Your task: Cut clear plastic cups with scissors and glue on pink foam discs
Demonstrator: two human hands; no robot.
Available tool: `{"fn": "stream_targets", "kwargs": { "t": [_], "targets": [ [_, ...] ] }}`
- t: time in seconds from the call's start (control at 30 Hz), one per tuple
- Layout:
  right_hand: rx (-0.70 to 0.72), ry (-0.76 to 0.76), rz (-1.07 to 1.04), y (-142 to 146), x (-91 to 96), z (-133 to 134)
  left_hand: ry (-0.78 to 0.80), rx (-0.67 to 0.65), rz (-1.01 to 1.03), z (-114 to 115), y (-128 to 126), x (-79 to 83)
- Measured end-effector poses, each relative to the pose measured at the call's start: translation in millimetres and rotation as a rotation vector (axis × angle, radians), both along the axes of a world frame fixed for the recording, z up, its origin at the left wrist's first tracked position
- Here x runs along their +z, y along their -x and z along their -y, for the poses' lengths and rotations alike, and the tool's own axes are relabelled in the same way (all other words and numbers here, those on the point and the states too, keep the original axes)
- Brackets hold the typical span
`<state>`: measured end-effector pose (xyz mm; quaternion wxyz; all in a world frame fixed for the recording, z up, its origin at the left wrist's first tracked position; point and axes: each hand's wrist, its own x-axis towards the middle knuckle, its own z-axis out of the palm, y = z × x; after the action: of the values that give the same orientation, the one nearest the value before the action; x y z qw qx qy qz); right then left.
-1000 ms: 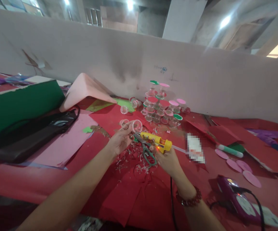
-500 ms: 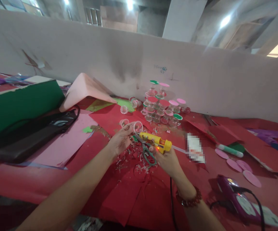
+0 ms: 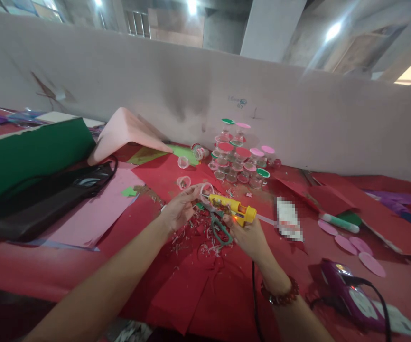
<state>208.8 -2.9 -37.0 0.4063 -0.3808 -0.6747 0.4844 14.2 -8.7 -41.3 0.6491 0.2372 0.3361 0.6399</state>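
Note:
Pinched in my left hand (image 3: pixel 181 208) is a small clear plastic cup (image 3: pixel 206 188), its round opening tilted toward me. My right hand (image 3: pixel 248 235) is wrapped round a yellow glue gun (image 3: pixel 223 203) with a small orange light on and a glue stick (image 3: pixel 265 219) poking out of its back. The gun's nozzle is at the cup's opening; whether it touches the rim I cannot tell. Under the gun lie scissors with grey-green handles (image 3: pixel 221 232), among paper scraps (image 3: pixel 209 249) on the red table covering (image 3: pixel 134 270).
Cups topped with coloured paper discs (image 3: pixel 243 153) are stacked by the wall. Loose cups (image 3: pixel 183 162) lie left of them. Pink paper discs (image 3: pixel 372 264), a marker (image 3: pixel 340 223) and a purple power strip (image 3: pixel 351 294) are at right. A black bag (image 3: pixel 49 202) lies at left.
The cup has turned and shifted slightly right, its opening now around the glue gun's nozzle. The glue gun has moved slightly. The stacked cups are unchanged.

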Motion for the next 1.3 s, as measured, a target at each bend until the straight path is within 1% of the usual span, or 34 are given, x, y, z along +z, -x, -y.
{"fn": "stream_targets", "kwargs": {
  "t": [0.13, 0.23, 0.37, 0.53, 0.67, 0.73, 0.93, 1.13, 1.3],
  "targets": [
    [0.025, 0.063, -0.023, -1, -2.4, -1, -0.006, -0.007, 0.004, 1, 0, 0.0],
    [0.000, 0.073, -0.019, -2, -4.1, -3, -0.007, -0.040, -0.011, 1, -2, 2.2],
    [0.009, 0.078, -0.020, -2, -3.9, -3, 0.014, -0.040, -0.024, 2, -4, 5.9],
    [-0.006, 0.034, -0.003, -2, 0.4, -1, 0.010, -0.044, -0.039, 1, -5, 5.6],
    [0.016, 0.035, -0.005, -3, 1.5, -1, 0.050, -0.028, -0.037, 1, -5, 5.3],
    [0.004, 0.032, 0.001, -3, 1.2, -1, 0.072, -0.026, -0.034, 2, -6, 6.3],
    [-0.014, -0.031, 0.026, -3, 3.1, -2, 0.117, -0.005, -0.040, 4, -8, 10.1],
    [-0.006, -0.016, 0.021, -4, 2.7, -3, 0.122, -0.014, -0.084, 3, -7, 9.0],
    [-0.033, 0.001, 0.028, -4, 1.4, -3, 0.117, -0.042, -0.092, 5, -8, 11.2]
  ]
}}
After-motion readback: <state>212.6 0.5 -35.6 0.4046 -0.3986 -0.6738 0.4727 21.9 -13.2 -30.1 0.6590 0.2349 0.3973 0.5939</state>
